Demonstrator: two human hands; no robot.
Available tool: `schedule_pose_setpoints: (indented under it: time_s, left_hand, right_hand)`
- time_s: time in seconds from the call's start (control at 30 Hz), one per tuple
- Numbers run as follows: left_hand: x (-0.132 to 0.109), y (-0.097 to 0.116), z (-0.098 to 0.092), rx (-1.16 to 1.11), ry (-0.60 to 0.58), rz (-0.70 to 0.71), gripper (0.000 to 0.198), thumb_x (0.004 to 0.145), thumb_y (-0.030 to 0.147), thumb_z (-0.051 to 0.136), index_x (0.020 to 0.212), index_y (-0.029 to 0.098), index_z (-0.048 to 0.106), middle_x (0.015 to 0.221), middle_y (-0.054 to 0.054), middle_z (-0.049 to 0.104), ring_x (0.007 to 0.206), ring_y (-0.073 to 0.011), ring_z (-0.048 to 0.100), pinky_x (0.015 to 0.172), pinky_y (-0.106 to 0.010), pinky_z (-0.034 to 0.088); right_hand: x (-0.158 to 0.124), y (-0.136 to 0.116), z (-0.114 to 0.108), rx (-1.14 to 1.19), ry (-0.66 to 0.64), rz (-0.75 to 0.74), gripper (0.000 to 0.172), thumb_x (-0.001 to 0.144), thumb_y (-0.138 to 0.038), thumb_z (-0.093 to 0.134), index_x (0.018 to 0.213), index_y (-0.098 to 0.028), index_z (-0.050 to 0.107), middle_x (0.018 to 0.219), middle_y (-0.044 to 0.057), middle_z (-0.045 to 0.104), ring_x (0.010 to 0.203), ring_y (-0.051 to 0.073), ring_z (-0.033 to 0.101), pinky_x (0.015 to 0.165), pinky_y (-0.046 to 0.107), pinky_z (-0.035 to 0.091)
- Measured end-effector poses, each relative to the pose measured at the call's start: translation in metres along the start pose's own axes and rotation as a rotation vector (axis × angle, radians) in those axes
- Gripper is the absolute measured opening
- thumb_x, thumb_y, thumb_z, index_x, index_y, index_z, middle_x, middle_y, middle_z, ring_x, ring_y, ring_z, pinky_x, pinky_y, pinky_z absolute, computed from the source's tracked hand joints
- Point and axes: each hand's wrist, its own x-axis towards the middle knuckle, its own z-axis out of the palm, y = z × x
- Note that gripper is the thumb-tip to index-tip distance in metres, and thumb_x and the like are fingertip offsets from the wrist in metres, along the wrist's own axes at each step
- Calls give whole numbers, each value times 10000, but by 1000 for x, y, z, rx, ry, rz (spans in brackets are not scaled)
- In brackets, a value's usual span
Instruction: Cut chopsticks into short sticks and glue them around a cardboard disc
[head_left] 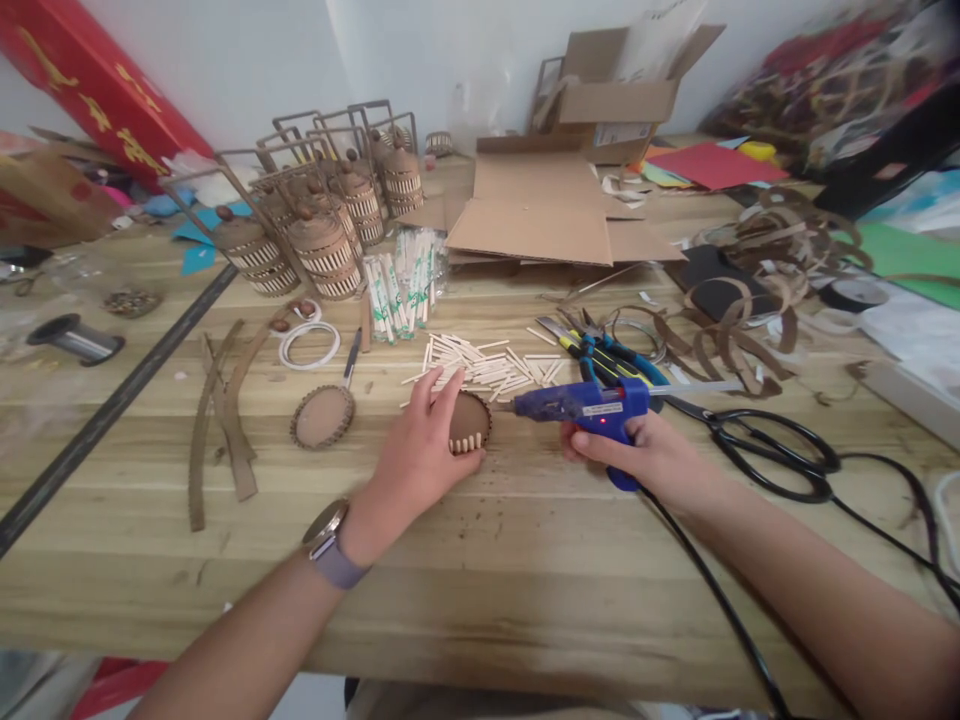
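My left hand (424, 435) grips a round brown cardboard base (471, 415) by its rim, thumb at the near side and fingers at the far side. Several short wooden sticks (466, 443) stand upright along the base's near edge. In my right hand (637, 445) is a blue hot glue gun (581, 405) with a small red light. Its nozzle points left and reaches the right edge of the base; I cannot tell whether it touches. A clear glue stick (701, 388) pokes out of its back. Loose wooden sticks (480, 362) lie in a pile just behind the base.
A second round base (322, 417) and brown strips (225, 430) lie left. Several lantern-like pieces (322, 245) stand at the back, beside bagged sticks (401, 285) and flattened cardboard (532, 215). Pliers (600, 355), black scissors (776, 450) and the gun's cord (712, 590) are on the right.
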Motion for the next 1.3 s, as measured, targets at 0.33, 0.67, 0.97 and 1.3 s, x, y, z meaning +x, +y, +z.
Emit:
schedule_pose_setpoints:
  time_s: [0.33,0.67,0.97,1.3]
  left_hand:
    - [1,1,-3,10,-31,-29,851,675,267,759,1401,242,315,1452,-145,344,1248,-337,486,937,-453,512]
    - [1,2,-3,14,-48,-39,837,688,269,743,1405,232,314,1462,-144,338,1228,-326,511,941,-449,514]
    - [2,2,-4,20,-55,-45,837,683,263,744,1403,222,319,1461,-148,340,1243,-328,496,961,-460,499]
    - [2,3,-4,11,-47,-37,832,684,267,740,1402,258,319,1455,-135,349,1219,-328,518,932,-457,513]
  right_hand:
    - [-2,4,3,-402,-107,-143,389,813,-478,543,1033,-201,707,874,42,743,748,231,669,661,324,543]
    - [-3,11,8,-485,-90,-228,339,835,-445,525,938,-193,727,897,57,750,786,246,692,710,337,554]
    - [-3,12,9,-548,-77,-258,322,848,-424,507,904,-189,719,874,57,749,763,222,679,687,312,532]
    - [-3,13,12,-587,-46,-238,322,838,-461,518,826,-205,712,789,58,727,692,226,646,634,319,504]
